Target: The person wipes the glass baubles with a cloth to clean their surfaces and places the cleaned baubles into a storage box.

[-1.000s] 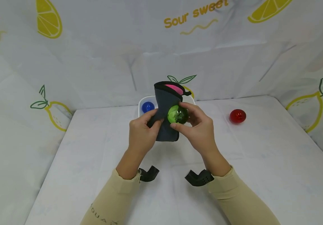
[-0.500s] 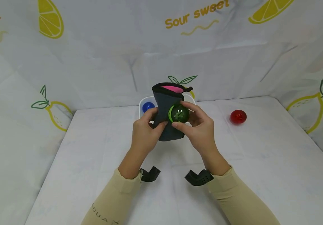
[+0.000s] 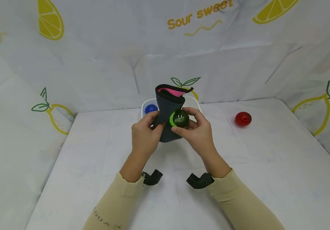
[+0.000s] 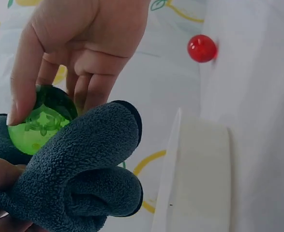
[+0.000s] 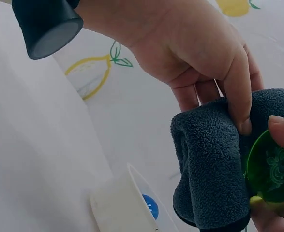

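A dark blue-grey towelling cloth [image 3: 167, 105], black-edged and pink on its other side, is folded between the two hands in the head view. My left hand [image 3: 146, 135] grips it from the left with thumb and fingers. Against the cloth's right side sits a see-through green ball [image 3: 180, 118], which my right hand [image 3: 199, 132] pinches between thumb and fingertips. A raised pattern shows on the ball [image 4: 42, 121] in the left wrist view, where a cloth fold covers its lower edge. Both hands are raised over the table, in front of a white tub.
The white tub [image 4: 202, 179] stands behind the hands, partly hidden in the head view, with a blue ball [image 3: 151, 109] inside. A red ball [image 3: 243, 118] lies to the right on the white-covered table [image 3: 268, 166]. A lemon-printed sheet [image 3: 101, 64] hangs behind.
The green ball has turned in my right hand, its light green part shifting to the left edge. Right hand and ball have moved slightly left; the cloth's top has folded closer together.
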Demonstrator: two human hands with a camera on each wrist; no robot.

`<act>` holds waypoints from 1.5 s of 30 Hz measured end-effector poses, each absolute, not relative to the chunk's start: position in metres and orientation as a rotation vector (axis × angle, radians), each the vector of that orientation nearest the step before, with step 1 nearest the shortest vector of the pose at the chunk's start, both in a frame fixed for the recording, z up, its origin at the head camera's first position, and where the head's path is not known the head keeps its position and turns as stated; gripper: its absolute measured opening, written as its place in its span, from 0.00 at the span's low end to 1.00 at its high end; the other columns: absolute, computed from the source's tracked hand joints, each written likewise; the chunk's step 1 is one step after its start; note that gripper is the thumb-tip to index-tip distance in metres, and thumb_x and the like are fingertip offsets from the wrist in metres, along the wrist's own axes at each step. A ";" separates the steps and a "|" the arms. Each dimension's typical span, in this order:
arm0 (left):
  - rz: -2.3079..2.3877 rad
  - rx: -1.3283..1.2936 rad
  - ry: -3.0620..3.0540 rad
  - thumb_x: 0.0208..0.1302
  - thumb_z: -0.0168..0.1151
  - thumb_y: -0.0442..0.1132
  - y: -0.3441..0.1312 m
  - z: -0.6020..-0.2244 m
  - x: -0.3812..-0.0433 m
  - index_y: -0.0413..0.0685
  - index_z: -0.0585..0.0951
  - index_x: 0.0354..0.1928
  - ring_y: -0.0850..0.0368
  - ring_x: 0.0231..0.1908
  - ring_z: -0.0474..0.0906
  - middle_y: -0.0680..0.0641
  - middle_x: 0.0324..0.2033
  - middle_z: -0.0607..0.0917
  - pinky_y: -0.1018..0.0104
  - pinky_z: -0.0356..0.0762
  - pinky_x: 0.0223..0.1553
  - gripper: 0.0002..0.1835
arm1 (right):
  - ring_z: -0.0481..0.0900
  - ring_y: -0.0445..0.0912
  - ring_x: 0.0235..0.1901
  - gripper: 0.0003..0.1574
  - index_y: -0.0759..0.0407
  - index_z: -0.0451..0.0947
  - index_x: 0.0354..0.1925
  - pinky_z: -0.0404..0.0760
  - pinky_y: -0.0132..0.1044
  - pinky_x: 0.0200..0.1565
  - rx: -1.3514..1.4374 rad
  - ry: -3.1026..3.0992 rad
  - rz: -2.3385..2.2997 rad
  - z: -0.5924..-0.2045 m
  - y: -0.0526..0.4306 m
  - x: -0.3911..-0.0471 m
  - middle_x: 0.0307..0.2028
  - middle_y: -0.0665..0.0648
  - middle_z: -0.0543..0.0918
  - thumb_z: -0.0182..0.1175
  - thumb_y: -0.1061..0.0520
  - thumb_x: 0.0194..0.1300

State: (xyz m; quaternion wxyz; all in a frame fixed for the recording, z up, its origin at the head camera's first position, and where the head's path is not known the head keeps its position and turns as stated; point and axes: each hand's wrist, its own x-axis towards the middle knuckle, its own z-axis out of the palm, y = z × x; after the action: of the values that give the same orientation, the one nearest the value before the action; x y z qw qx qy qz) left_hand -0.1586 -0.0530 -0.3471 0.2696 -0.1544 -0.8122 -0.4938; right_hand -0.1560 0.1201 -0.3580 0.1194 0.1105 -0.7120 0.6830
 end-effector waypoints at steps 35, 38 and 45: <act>-1.358 -0.545 -2.249 0.60 0.68 0.32 -0.046 -0.347 -0.152 0.41 0.84 0.49 0.54 0.44 0.87 0.43 0.44 0.89 0.68 0.85 0.39 0.14 | 0.80 0.49 0.52 0.42 0.60 0.70 0.63 0.81 0.31 0.52 0.226 -1.800 1.966 -0.358 0.126 -0.160 0.57 0.56 0.80 0.71 0.71 0.51; -1.356 -0.553 -2.246 0.60 0.68 0.32 -0.046 -0.346 -0.151 0.41 0.85 0.49 0.54 0.44 0.87 0.43 0.44 0.89 0.68 0.85 0.39 0.14 | 0.80 0.48 0.53 0.42 0.58 0.70 0.65 0.81 0.31 0.53 0.199 -1.815 1.976 -0.358 0.126 -0.161 0.57 0.55 0.79 0.71 0.70 0.52; -1.322 -0.549 -2.226 0.58 0.69 0.32 -0.047 -0.345 -0.150 0.39 0.85 0.50 0.54 0.44 0.87 0.42 0.45 0.88 0.68 0.85 0.38 0.16 | 0.80 0.47 0.52 0.42 0.58 0.71 0.65 0.81 0.30 0.53 0.190 -1.905 1.933 -0.359 0.127 -0.162 0.58 0.56 0.79 0.72 0.68 0.53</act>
State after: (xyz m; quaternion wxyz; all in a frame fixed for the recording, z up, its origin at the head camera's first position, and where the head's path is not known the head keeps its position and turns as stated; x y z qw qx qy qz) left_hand -0.1504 -0.0466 -0.3451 0.2449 -0.2010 -0.8154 -0.4844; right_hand -0.1619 0.1270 -0.3594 0.2087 0.0684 -0.6848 0.6949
